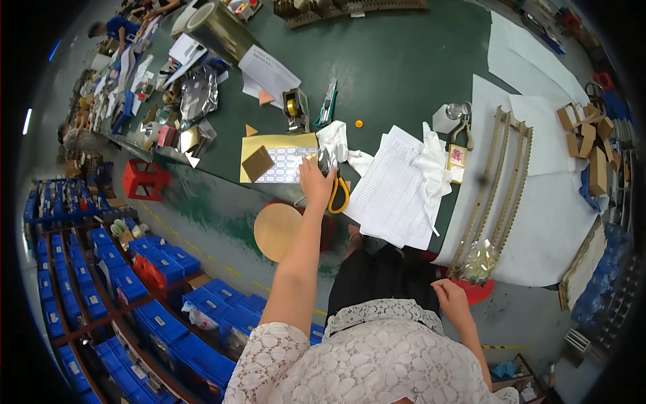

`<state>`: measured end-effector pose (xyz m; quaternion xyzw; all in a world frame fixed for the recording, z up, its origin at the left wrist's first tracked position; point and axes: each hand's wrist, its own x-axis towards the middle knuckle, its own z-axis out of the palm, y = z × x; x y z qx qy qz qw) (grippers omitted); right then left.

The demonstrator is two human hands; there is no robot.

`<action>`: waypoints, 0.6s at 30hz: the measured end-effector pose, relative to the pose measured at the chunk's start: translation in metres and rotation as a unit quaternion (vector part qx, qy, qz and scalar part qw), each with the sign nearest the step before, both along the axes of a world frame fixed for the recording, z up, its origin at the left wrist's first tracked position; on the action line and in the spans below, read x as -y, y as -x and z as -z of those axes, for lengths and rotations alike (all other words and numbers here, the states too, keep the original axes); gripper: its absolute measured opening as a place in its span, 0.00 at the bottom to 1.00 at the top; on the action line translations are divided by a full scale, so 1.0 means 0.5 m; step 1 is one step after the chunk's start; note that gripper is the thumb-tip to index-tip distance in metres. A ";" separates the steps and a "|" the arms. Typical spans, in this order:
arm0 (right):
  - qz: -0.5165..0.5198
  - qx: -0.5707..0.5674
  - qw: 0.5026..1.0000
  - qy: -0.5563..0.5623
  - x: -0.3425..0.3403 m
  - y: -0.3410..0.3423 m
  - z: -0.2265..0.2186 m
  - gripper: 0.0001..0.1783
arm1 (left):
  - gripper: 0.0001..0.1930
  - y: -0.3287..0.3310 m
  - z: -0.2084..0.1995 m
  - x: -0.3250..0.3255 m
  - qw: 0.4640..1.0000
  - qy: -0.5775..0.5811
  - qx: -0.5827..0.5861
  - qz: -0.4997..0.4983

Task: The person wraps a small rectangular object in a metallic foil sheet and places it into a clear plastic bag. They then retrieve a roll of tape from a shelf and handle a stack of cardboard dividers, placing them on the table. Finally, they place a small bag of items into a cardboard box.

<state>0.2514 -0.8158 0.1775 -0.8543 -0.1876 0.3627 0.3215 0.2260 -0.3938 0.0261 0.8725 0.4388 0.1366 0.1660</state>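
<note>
My left hand (316, 180) reaches onto the table's front edge, fingers stretched out over a sheet of white labels (288, 161) on yellow backing, its thumb apart. Just right of it lies a pair of scissors (341, 195) with yellow-and-black handles, beside a crumpled white cloth (332, 138). On the label sheet rests a small brown card (258, 163). My right hand (452, 299) hangs low by the table's edge, fingers curled together; whether they pinch anything is hidden. Nearest it is a clear crinkled plastic bag (479, 261) at the ends of long toothed metal strips (488, 182).
Printed sheets (390, 185) lie right of the scissors, with a white glove (431, 172) on top. Behind stand a tape dispenser (295, 111), a green utility knife (328, 104) and pliers (461, 128). A round wooden stool (277, 232) stands below the table edge; blue bins (158, 323) fill the left.
</note>
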 end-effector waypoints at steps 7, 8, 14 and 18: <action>-0.008 -0.004 1.000 -0.016 -0.110 0.001 -0.007 0.07 | 0.12 0.038 -0.013 -0.061 0.973 0.125 0.188 -0.037; -0.010 -0.001 1.000 -0.022 -0.130 -0.002 -0.005 0.07 | 0.12 0.051 -0.025 -0.075 0.965 0.140 0.213 -0.053; -0.011 -0.019 0.999 -0.042 -0.264 -0.023 -0.001 0.09 | 0.10 0.106 -0.143 -0.147 0.981 0.026 0.194 0.002; -0.007 -0.042 0.999 0.021 -0.311 -0.013 0.000 0.10 | 0.13 0.117 -0.106 -0.166 0.992 0.010 0.112 0.053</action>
